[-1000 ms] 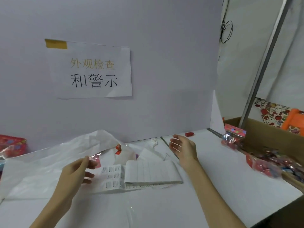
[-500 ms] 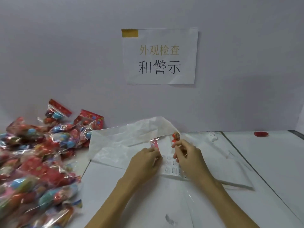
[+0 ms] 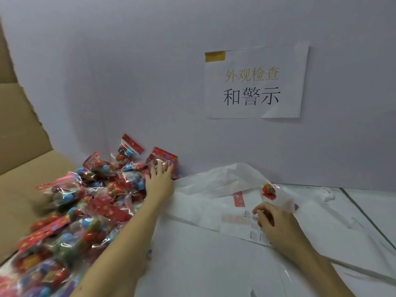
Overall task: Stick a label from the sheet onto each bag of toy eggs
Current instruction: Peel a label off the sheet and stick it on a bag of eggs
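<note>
Several clear bags of toy eggs [image 3: 102, 202] with red headers lie heaped at the left. My left hand [image 3: 160, 183] reaches into the far end of the heap, its straight, spread fingers touching a bag with a red header [image 3: 167, 157]. The white label sheet [image 3: 237, 226] lies flat on the table to the right. My right hand [image 3: 278, 226] rests on it, curled fingers and thumb pinching a label at the printed column. Whether that label is free of the sheet is hidden.
A brown cardboard box flap [image 3: 25, 168] stands behind the heap at the left. Crumpled white plastic [image 3: 214, 181] lies beyond the sheet, with a red strip [image 3: 239, 199] and a small red piece [image 3: 269, 190] under it. A paper sign [image 3: 255, 82] hangs on the wall close behind.
My head has turned left, bringing the heap of bags into view. My left hand left the label sheet and reached out to the heap. My right hand stays on the sheet.
</note>
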Available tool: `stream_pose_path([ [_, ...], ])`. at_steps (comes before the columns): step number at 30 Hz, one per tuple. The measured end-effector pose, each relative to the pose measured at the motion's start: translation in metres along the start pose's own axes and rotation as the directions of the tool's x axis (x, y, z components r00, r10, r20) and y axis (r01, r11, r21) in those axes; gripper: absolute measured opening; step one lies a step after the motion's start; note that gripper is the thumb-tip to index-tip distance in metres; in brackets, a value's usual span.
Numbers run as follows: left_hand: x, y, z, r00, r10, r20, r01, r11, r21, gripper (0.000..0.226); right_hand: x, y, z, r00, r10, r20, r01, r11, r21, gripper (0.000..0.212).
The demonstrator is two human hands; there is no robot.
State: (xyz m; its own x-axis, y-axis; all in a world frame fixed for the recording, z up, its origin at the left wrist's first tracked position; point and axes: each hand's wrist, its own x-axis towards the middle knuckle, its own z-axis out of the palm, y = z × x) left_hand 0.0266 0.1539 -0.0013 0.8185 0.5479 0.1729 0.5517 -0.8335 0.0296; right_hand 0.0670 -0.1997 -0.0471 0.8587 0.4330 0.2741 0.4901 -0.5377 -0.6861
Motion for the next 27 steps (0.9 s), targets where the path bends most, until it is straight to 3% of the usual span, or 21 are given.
stream_pose_path([
  [1,0.005,-0.007,-0.003,0.996,0.016,0.091,-0.02,0.999,0.041,0.073,0.0,0.0,0.0,1.0,0.002,0.006,-0.002,1.0,-0.002,0.02],
  [3,0.01,-0.011,-0.005,0.995,0.034,0.095,-0.044,0.994,0.102,0.073,0.001,0.001,0.0,1.0,0.005,0.012,-0.005,1.0,-0.018,0.022],
  [6,0.008,0.001,-0.007,0.991,0.037,-0.132,-0.011,0.982,0.19,0.061,0.002,0.003,0.0,1.0,0.006,0.007,-0.006,1.0,-0.016,0.023],
  [10,-0.003,0.021,-0.022,0.956,0.044,-0.291,0.033,0.967,0.253,0.052,0.003,0.004,0.0,1.0,0.009,0.017,-0.009,1.0,0.001,0.024],
  [12,-0.015,0.036,-0.031,0.919,0.121,-0.376,-0.048,0.979,0.199,0.052,0.003,0.005,0.001,0.999,0.024,0.026,-0.025,1.0,0.013,0.024],
  [14,-0.036,0.058,-0.036,0.837,0.217,-0.503,-0.209,0.975,0.071,0.06,0.002,0.005,0.002,0.999,0.045,0.026,-0.047,0.997,0.062,0.024],
  [17,-0.084,0.098,-0.028,0.663,0.314,-0.68,-0.502,0.86,-0.091,0.06,0.003,0.001,-0.002,0.994,0.11,0.022,-0.112,0.968,0.226,0.03],
  [19,-0.113,0.121,-0.017,0.581,0.383,-0.718,-0.645,0.755,-0.119,0.057,0.004,-0.007,-0.007,0.984,0.171,0.045,-0.174,0.885,0.432,0.045],
  [22,-0.136,0.139,0.0,0.528,0.49,-0.693,-0.74,0.667,-0.092,0.065,0.004,-0.016,-0.014,0.96,0.256,0.11,-0.27,0.753,0.6,0.063],
  [27,-0.139,0.139,0.018,0.501,0.595,-0.628,-0.798,0.599,-0.069,0.071,0.002,-0.011,-0.016,0.974,0.219,0.059,-0.215,0.807,0.55,0.044],
])
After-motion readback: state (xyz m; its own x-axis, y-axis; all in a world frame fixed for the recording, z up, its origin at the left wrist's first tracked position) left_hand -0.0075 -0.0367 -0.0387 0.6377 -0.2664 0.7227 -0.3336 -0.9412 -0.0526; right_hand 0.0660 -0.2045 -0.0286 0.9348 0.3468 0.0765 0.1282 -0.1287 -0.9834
